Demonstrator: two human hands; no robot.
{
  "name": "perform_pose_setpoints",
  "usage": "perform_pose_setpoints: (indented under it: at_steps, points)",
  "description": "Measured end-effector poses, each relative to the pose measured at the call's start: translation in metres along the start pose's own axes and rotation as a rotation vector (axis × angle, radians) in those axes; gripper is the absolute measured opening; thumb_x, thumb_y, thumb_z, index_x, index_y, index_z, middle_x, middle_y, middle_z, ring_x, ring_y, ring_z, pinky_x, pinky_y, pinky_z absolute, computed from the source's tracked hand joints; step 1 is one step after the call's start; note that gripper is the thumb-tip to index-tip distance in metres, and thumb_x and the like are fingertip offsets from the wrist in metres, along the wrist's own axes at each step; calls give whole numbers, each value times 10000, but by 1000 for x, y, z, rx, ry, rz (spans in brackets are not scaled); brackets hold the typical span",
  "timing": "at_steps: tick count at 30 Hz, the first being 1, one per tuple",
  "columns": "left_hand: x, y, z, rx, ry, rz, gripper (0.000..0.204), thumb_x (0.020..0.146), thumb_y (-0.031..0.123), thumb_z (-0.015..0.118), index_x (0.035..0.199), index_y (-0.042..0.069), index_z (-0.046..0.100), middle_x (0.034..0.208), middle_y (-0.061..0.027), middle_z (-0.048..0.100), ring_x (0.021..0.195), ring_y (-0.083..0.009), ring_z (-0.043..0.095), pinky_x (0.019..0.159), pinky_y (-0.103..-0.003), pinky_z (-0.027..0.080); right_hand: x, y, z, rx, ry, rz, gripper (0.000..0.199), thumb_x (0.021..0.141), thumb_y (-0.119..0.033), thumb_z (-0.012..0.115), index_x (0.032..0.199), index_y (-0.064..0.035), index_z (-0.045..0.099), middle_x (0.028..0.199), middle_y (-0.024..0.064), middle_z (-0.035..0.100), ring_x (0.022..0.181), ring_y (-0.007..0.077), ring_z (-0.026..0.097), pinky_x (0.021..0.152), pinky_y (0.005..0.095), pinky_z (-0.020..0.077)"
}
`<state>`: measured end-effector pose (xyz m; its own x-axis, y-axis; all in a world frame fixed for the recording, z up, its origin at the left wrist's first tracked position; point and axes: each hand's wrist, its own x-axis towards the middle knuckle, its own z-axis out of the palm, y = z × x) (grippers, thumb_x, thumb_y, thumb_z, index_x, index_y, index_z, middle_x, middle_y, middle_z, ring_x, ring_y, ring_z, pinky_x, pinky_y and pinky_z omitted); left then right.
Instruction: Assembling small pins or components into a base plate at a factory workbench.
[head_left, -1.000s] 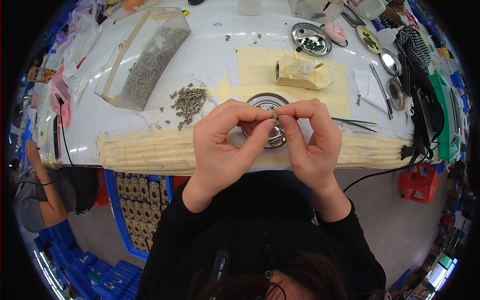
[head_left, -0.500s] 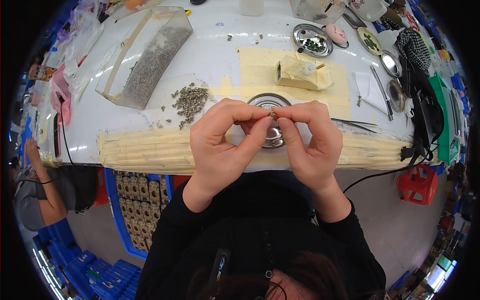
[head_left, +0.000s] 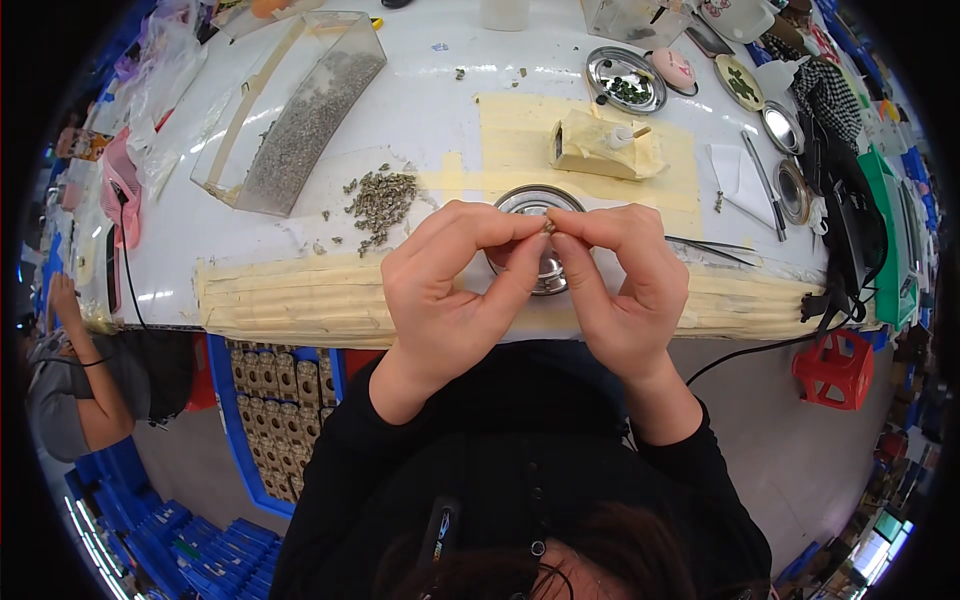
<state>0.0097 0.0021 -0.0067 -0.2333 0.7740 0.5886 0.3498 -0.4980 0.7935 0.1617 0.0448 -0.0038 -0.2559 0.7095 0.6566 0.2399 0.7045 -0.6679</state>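
Observation:
Between the fingertips of my left hand (head_left: pixel 455 290) and my right hand (head_left: pixel 625 285) is a tiny grey-brown piece (head_left: pixel 549 227), too small to name. Thumb and forefinger of each hand pinch it from its own side. Right below the fingertips lies a round shiny metal dish (head_left: pixel 538 200), partly hidden by my fingers. A loose heap of small grey-green pieces (head_left: pixel 383 200) lies on the table left of my left hand; they look similar in colour to the held one.
A clear bin of small grey pieces (head_left: pixel 315 120) lies tilted at the back left. Beyond the dish is a tape-wrapped block (head_left: pixel 605 145) with a white nozzle. Tweezers (head_left: pixel 710 247) lie to the right, a plate of dark green bits (head_left: pixel 627 82) farther back. Another person's arm (head_left: pixel 90 370) shows far left.
Both hands have shifted very slightly to the right, and the tiny piece between the fingertips appears a little turned. Everything on the table stays put.

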Motion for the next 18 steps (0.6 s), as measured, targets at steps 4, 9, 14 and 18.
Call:
perform_pose_setpoints:
  at_steps: [4, 9, 14, 18]
  points:
    - [0, 3, -5, -106, -94, -136, 143, 824, -82, 711, 963, -51, 709, 889, -89, 690, 776, -125, 629, 687, -244, 494, 2, 0, 2, -96, 54, -94, 209, 738, 25, 773, 921, -64, 725, 800, 33, 694, 706, 188, 626, 692, 313, 408]
    - [-1, 3, -7, -138, -130, -165, 121, 847, -63, 712, 968, -59, 706, 897, -96, 692, 795, -126, 635, 706, -247, 496, 2, 1, 1, -154, 50, -166, 236, 721, 26, 776, 927, -78, 724, 787, 17, 682, 703, 180, 619, 694, 308, 411]
    - [-1, 4, -8, -365, -124, -366, 79, 884, -11, 706, 954, -48, 712, 871, -89, 697, 770, -109, 640, 695, -239, 503, 3, 1, 2, -131, 51, -199, 250, 711, 25, 782, 927, -87, 723, 804, 8, 682, 714, 182, 613, 698, 304, 417]
    - [2, 0, -14, -535, -191, -424, 68, 920, 1, 680, 957, -54, 693, 888, -72, 690, 817, -93, 635, 732, -228, 505, 2, 2, 2, -142, 53, -218, 268, 689, 16, 793, 921, -96, 723, 832, 4, 683, 724, 186, 605, 698, 306, 414]
